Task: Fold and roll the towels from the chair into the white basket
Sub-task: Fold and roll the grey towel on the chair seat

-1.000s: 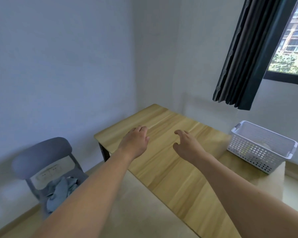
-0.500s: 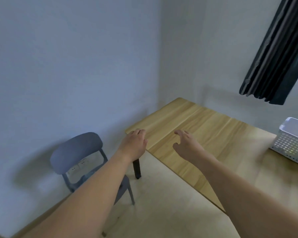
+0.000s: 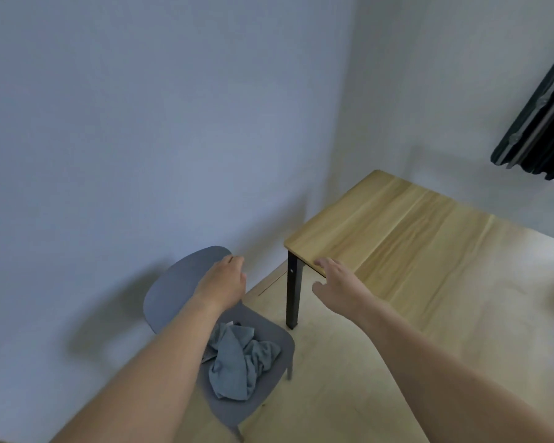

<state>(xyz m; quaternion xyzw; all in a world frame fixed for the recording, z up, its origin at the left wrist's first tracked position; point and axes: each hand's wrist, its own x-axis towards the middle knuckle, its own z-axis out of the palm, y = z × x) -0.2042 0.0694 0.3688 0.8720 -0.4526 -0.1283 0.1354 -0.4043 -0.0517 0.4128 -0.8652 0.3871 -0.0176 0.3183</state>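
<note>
A crumpled heap of grey-blue towels lies on the seat of a grey chair at the lower left. My left hand hovers in front of the chair's backrest, above the towels, fingers relaxed and empty. My right hand reaches out over the near left corner of the wooden table, fingers spread, holding nothing. The white basket is out of view.
The table's black leg stands just right of the chair. Pale walls close off the left and back. A dark curtain hangs at the upper right. Light wooden floor lies between chair and table.
The view has swung left and down: the basket and window left the frame, the chair with its towels came toward the centre. Both hands stay outstretched and empty.
</note>
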